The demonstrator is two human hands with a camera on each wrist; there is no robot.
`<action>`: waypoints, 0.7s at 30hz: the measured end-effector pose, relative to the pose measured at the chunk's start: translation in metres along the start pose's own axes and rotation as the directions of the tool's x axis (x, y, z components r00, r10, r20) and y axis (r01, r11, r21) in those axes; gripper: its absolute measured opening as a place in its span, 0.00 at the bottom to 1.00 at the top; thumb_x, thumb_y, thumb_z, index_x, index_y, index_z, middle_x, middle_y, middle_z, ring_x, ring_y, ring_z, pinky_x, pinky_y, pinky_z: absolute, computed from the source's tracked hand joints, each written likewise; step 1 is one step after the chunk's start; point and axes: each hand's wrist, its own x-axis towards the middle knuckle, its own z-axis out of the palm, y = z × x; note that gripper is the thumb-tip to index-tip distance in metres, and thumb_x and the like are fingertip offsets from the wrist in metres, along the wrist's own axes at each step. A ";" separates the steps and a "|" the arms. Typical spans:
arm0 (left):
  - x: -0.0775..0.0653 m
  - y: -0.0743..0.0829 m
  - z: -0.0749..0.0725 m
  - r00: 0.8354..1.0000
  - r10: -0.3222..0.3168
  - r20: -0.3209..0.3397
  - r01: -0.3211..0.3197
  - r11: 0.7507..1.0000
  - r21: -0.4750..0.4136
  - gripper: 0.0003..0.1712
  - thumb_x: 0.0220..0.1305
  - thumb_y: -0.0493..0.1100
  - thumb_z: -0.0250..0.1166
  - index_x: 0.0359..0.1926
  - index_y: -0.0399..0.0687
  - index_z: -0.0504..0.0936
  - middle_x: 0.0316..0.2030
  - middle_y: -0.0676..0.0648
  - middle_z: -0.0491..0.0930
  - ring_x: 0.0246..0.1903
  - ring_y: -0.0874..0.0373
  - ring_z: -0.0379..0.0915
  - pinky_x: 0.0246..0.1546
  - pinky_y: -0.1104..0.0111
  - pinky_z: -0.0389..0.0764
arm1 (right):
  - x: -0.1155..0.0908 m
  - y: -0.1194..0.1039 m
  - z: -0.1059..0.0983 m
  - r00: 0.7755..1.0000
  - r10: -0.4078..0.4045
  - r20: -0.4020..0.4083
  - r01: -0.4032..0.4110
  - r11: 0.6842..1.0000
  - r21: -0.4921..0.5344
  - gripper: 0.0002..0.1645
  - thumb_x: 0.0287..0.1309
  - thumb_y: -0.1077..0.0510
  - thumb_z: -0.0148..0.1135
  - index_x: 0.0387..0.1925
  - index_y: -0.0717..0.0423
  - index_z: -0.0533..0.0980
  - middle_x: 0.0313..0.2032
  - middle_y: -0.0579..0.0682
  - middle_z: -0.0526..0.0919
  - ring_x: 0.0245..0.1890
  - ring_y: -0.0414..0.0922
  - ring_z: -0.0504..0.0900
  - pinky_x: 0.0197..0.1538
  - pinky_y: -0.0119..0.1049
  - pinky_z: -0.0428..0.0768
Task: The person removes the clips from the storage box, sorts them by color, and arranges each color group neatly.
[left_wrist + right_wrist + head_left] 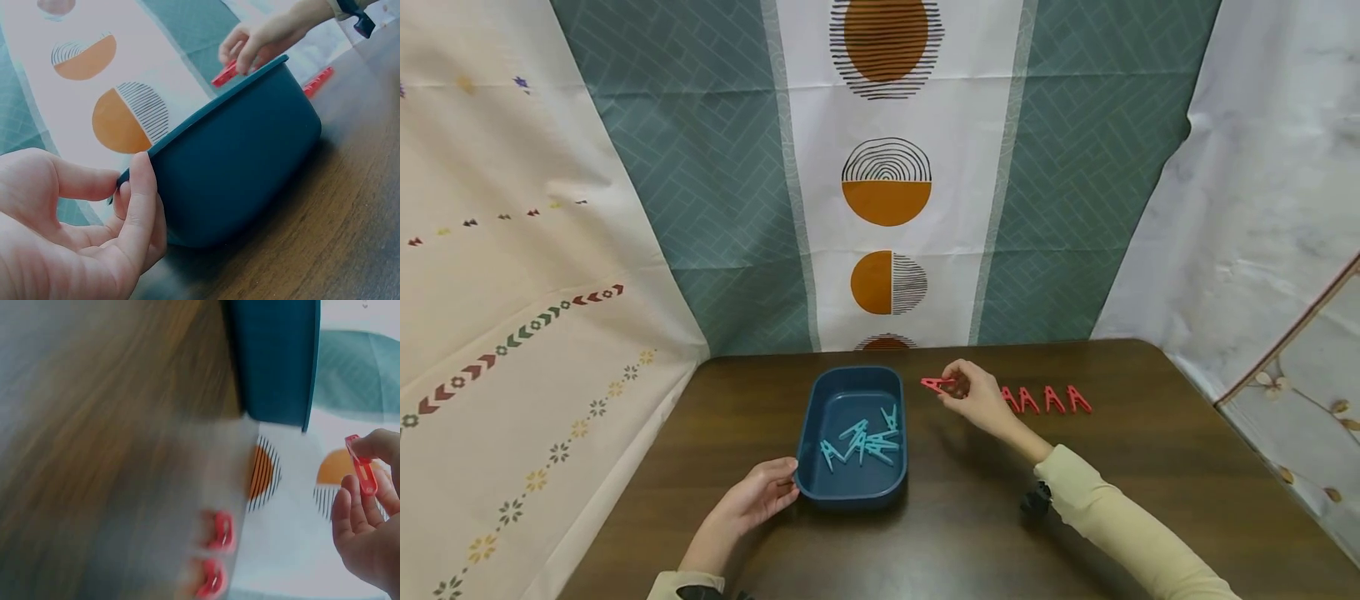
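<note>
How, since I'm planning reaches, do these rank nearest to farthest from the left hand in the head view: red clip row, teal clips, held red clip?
1. Teal clips: inside the blue bin the left hand holds.
2. Held red clip: right of the bin, in the right hand.
3. Red clip row: farthest right, on the table.

Brown table [970, 542]; bin [852, 502]; 4 red clothespins [1028, 401]

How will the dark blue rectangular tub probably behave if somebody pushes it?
The dark blue rectangular plastic-looking tub would probably slide before tipping, being low and broad. It seems stiff, showing no bend where the left hand pinches it. Holding only teal A-shaped clothespins, it is likely light.
</note>
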 end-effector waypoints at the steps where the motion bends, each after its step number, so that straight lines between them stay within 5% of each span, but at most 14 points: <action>1: 0.000 0.000 0.000 1.000 0.001 -0.002 -0.001 1.000 0.004 0.11 0.73 0.38 0.46 0.38 0.50 0.75 0.30 0.56 0.77 0.33 0.66 0.74 0.41 0.77 0.79 | -0.002 0.003 -0.005 1.000 0.009 -0.004 -0.009 1.000 -0.010 0.18 0.49 0.63 0.72 0.43 0.56 0.76 0.37 0.57 0.80 0.31 0.44 0.80 0.34 0.31 0.80; 11: 0.003 0.001 0.000 0.999 0.011 0.033 -0.011 1.000 0.002 0.12 0.73 0.36 0.45 0.37 0.51 0.75 0.30 0.57 0.77 0.33 0.67 0.74 0.41 0.78 0.79 | -0.024 0.041 -0.050 0.991 0.095 -0.093 -0.103 0.991 -0.090 0.17 0.55 0.62 0.66 0.48 0.56 0.79 0.40 0.56 0.78 0.34 0.47 0.79 0.35 0.32 0.77; 21: 0.000 -0.002 -0.003 0.999 0.004 0.047 -0.004 1.000 -0.010 0.14 0.74 0.36 0.43 0.39 0.51 0.75 0.31 0.57 0.77 0.33 0.68 0.74 0.41 0.78 0.79 | -0.049 0.070 -0.082 0.971 0.155 -0.184 -0.195 0.955 -0.223 0.15 0.50 0.63 0.67 0.42 0.58 0.77 0.38 0.58 0.80 0.35 0.52 0.78 0.36 0.36 0.72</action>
